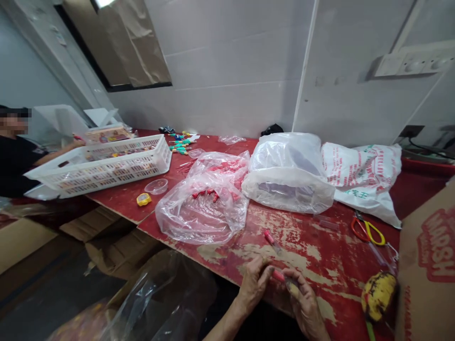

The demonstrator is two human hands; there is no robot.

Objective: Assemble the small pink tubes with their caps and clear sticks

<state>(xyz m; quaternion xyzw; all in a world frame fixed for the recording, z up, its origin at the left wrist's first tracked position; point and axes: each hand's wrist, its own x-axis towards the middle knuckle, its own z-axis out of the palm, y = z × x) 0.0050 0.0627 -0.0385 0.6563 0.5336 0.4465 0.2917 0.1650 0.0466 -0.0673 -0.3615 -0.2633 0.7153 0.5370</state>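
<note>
Pinching the red tube point(278, 275): left hand point(254, 279) has thumb and fingers closed at the upper-left end, right hand point(302, 296) closed around the lower-right end. Location: lower frame, right of centre, at the near edge of the bench point(334, 251). Risk (judged): uneven finger pressure could twist or squirt the tube loose; this close to the edge, it could drop off. Orientation: long axis slants gently down to the right; red end points toward upper left. Far tip hidden by fingers.
</note>
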